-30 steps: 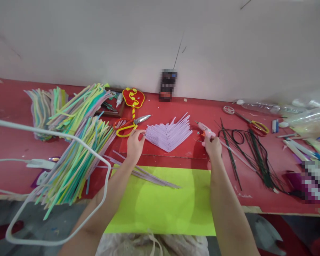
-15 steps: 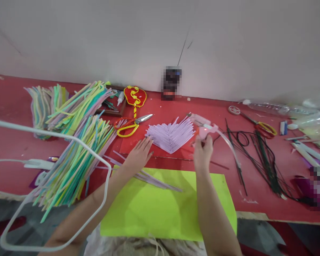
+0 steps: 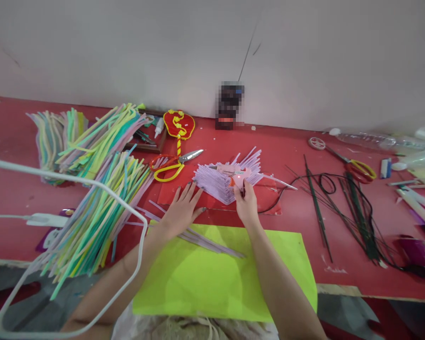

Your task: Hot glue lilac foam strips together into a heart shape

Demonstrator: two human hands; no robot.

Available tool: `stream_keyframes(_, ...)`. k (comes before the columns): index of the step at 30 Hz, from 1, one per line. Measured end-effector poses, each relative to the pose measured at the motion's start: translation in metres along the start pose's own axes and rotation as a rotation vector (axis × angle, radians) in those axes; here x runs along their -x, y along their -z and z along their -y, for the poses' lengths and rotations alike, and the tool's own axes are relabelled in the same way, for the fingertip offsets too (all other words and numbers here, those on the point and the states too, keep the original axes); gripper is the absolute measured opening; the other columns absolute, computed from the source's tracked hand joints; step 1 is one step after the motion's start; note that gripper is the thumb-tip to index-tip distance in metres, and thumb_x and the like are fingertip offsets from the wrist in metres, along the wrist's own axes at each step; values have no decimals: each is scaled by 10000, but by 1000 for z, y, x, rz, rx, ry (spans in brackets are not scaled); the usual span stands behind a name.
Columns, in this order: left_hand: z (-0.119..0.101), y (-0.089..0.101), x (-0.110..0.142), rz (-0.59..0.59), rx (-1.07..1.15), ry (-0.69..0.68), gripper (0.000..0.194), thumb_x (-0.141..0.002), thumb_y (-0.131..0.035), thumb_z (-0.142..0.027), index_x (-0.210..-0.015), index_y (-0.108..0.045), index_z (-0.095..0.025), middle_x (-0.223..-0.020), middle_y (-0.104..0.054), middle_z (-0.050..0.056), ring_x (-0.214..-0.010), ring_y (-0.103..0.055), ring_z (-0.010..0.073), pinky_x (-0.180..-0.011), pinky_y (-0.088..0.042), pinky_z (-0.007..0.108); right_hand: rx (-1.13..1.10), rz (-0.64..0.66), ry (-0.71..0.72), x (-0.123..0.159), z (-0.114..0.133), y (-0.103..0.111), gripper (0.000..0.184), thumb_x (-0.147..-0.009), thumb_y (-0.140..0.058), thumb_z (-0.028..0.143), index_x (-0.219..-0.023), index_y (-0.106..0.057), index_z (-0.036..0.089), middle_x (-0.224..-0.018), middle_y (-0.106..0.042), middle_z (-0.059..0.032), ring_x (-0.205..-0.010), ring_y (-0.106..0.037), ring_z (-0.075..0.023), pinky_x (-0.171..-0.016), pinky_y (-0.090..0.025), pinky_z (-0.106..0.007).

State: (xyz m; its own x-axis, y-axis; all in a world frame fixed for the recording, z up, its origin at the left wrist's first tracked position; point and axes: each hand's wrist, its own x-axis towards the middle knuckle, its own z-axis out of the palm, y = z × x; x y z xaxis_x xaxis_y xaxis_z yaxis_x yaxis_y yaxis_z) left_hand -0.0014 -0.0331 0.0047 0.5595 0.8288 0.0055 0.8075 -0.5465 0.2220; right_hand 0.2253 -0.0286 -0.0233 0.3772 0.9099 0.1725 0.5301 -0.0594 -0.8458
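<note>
My right hand is closed round a pink glue gun, held over a heart-shaped piece made of pale purple strips. The gun's nozzle points left across the piece. My left hand lies flat with fingers spread on the red card beside the piece's left edge. Loose purple strips lie under my left wrist, across the corner of a lime-green sheet.
A big heap of pastel strips fills the left of the red table. Yellow-handled scissors and a red-and-yellow ornament lie behind. Green wires, more scissors and bottles sit right. A white cable loops at front left.
My right hand lifted the glue gun from the table on the right and carried it left over the purple piece. My left hand opened flat beside the piece.
</note>
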Motion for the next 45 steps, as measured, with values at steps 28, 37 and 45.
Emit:
stream_keyframes(28, -7, 8, -3, 40, 27, -31, 600, -859, -556, -517, -1416, -402, -356, -1586, -176, 131, -1430, -189, 405, -1105, -230, 618, 594, 17, 163, 26, 31, 20, 355, -830, -490, 370, -1123, -581, 192, -1027, -602, -95, -829, -597, -226, -541, -391, -279)
stream_keyframes(37, -6, 4, -2, 9, 39, -36, 610, -844, -582, -518, -1410, -401, -382, -1593, -169, 96, -1439, -176, 388, -1107, -229, 626, 517, 1, 210, 26, 28, 19, 345, -825, -477, 351, -1115, -588, 201, -997, -590, -96, -834, -585, -229, -591, -453, -300)
stream_keyframes(45, -6, 7, -3, 33, 35, -33, 604, -847, -573, -520, -1410, -404, -381, -1585, -197, 102, -1431, -191, 403, -1105, -227, 624, 451, 31, 212, 25, 22, 20, 338, -813, -484, 341, -1084, -605, 178, -968, -591, -107, -806, -574, -233, -659, -486, -343)
